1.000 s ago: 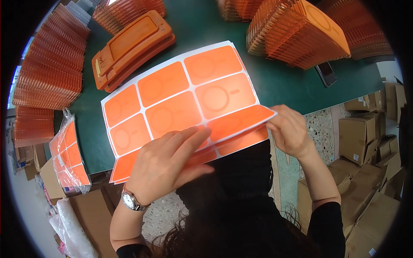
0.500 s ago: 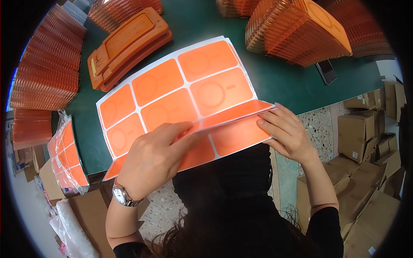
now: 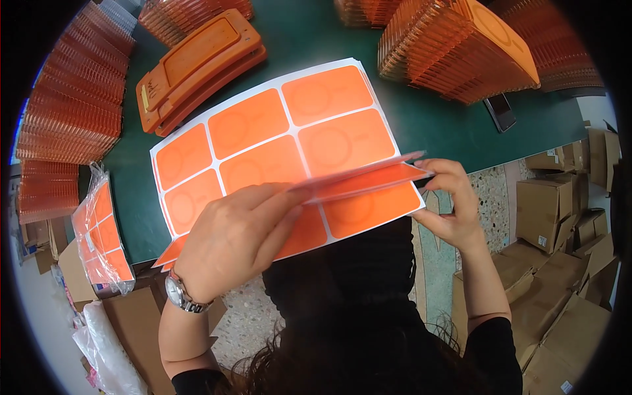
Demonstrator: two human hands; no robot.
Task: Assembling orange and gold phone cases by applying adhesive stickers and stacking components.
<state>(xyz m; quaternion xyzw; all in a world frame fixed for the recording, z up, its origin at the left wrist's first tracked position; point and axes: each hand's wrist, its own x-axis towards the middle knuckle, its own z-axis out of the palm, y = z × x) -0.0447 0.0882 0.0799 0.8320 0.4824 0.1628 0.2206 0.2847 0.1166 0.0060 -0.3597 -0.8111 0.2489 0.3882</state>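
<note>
A stack of sheets of orange stickers (image 3: 255, 117) on white backing lies in front of me, its near part overhanging the table edge. Each sticker bears a faint ring and bar. Along the near row, a strip of sheet (image 3: 368, 181) is folded up from the sheets below. My left hand (image 3: 234, 234), with a wristwatch (image 3: 182, 293) on its wrist, is closed over the left part of this fold, its fingertips on the strip. My right hand (image 3: 454, 204) is curled at the right edge, fingers at the strip's end and thumb by the lower sheet's corner.
Orange plastic frames (image 3: 201, 69) sit stacked behind the sheets on the green table (image 3: 428, 135). Stacks of clear orange cases (image 3: 454, 52) stand at both sides. A phone (image 3: 500, 112) lies at the right. Bagged sticker sheets (image 3: 102, 230) hang left; cardboard boxes (image 3: 543, 210) fill the right floor.
The right fingers have moved up a little with the strip's right end, and the thumb has come apart from them toward the lower corner. The left hand has shifted slightly left and keeps its hold.
</note>
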